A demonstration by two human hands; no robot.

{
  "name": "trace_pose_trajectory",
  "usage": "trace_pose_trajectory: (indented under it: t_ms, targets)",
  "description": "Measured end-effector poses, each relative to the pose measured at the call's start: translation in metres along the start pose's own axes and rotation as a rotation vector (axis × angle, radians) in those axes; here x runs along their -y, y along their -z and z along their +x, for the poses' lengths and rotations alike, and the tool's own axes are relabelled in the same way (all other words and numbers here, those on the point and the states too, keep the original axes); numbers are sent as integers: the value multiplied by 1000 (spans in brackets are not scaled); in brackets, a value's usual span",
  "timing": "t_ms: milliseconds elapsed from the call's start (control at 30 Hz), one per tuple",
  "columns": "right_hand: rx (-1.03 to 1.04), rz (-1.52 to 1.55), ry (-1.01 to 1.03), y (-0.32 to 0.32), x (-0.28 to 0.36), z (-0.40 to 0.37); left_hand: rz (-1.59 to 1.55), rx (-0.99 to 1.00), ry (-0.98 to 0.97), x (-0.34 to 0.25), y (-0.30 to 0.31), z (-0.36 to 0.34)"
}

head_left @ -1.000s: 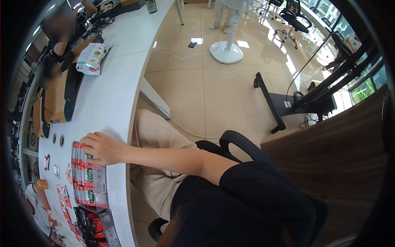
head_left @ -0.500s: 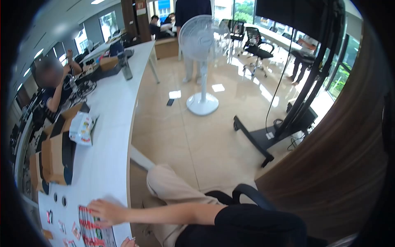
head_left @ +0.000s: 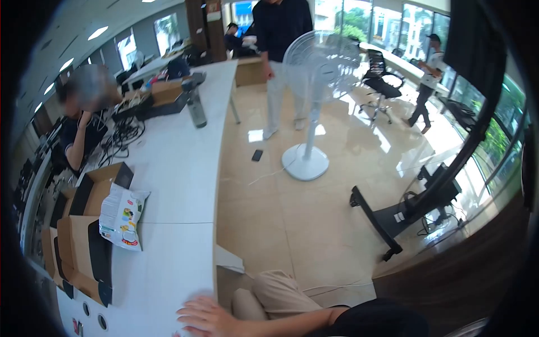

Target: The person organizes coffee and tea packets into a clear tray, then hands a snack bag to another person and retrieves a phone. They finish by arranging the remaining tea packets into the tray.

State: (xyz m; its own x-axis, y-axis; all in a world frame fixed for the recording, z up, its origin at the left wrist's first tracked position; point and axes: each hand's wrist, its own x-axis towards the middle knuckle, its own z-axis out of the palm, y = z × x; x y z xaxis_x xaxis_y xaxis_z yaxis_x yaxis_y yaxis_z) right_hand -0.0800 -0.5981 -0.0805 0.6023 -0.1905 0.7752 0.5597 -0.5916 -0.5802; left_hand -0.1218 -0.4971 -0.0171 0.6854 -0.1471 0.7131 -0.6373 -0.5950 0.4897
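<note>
My right hand (head_left: 205, 315) is at the bottom of the view, over the near edge of the white table (head_left: 174, 191). Its fingers are stretched out and slightly blurred, and part of it is cut off by the frame. I cannot make out anything held in it. My left hand is out of view. Up the table from the hand lies a white printed snack bag (head_left: 123, 216), leaning against open black-and-brown cardboard boxes (head_left: 84, 255). A small red packet (head_left: 76, 326) shows at the bottom left, by two round cable holes.
Black cables (head_left: 120, 137), a grey bottle (head_left: 196, 106) and another box (head_left: 163, 98) are farther along the table, where a person sits. A white standing fan (head_left: 306, 163), a phone (head_left: 257, 155) and a wheeled screen stand (head_left: 407, 216) are on the floor. Other people stand beyond.
The view has swung upward and left, so the red-and-white printed sheet has left the frame. My right hand has gone from that sheet to the table edge. My left fingertips have dropped out of sight.
</note>
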Motion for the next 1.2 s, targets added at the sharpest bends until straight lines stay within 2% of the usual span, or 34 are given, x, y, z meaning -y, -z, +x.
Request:
trace_pose_trajectory:
  t_ms: [67, 100, 200, 333, 433, 500, 533, 567, 600, 700, 733, 833, 867, 900, 933, 967, 1000, 1067, 1167, 1200]
  targets:
    - [98, 29, -8, 23, -21, 13, -70, 102, 141, -7, -26, 26]
    - [150, 26, -19, 29, -31, 12, -403, 181, 531, 29, -42, -9]
    - [292, 23, -48, 29, -47, 3, -262, 239, 445, 39, -75, 3]
    - [523, -5, -148, 34, -41, 3, -76, 384, 321, 19, -61, 37]
    - [726, -42, -190, 65, -26, 40, -93, 538, 314, 19, -51, 44]
    - [789, 281, -338, 89, -30, 41, 17, 698, 265, 9, -47, 54]
    - [744, 199, -449, 104, -19, 42, 74, 778, 228, 9, -44, 62]
    - [703, 101, -547, 129, -21, 41, 38, 764, 237, 8, -49, 70]
    - [766, 31, -654, 162, -25, 42, 4, 754, 250, 8, -50, 76]
    - [900, -727, -859, 256, -20, -5, -44, 752, 295, 10, -55, 91]
    - [1273, -825, -1192, 298, 7, 46, -65, 744, 306, 10, -63, 97]
    - [1550, -842, -1594, 380, 51, 72, -71, 1109, 404, 13, -66, 125]
    - [1718, -661, -1673, 399, 54, 67, 72, 1351, 412, 3, -63, 146]
    - [1881, -464, -1737, 414, 56, 63, 151, 1555, 280, 8, -59, 153]
    - [1812, -285, -1748, 430, 60, 66, 326, 1972, 146, 11, -62, 160]
    - [1720, -159, -1867, 439, 63, 43, 267, 2206, 157, -4, -67, 178]
    - [1506, -20, -1860, 453, 63, 23, 172, 2291, 169, -12, -78, 183]
    - [1625, 267, -1902, 486, 44, 32, -30, 2432, 212, -22, -101, 181]
    - [1274, 529, -2041, 521, 34, 60, -381, 2598, 293, -40, -119, 182]
    - [1187, 578, -2055, 531, 29, 67, -329, 2577, 393, -51, -132, 196]
